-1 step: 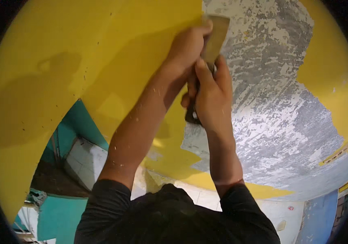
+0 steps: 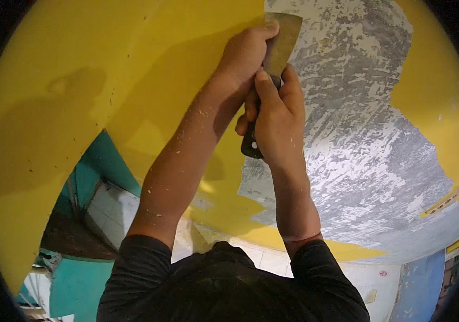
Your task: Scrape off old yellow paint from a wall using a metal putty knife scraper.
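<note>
A scraper (image 2: 278,45) is held against the yellow wall (image 2: 133,70) by both hands. The right hand (image 2: 277,121) is clenched around the dark handle, whose lower end shows below the fist; this is the main grip. The left hand (image 2: 248,53) lies higher, its fingers folded over the flat metal blade and pressing it to the surface. The tool's long axis runs from the handle at lower left up to the blade edge at upper right, roughly in line with the right forearm. The blade therefore lies above and slightly right of the right-hand grip, and it points up toward the top of the wall. The left hand is the nearer one to the working edge.

The blade edge sits at the border between the intact yellow paint and the bare patch (image 2: 358,139), a grey and white mottled area spreading to the right and downward. Yellow paint remains to the left of and above the blade. Pale flecks dot both forearms. A teal wall (image 2: 87,172) shows at lower left.
</note>
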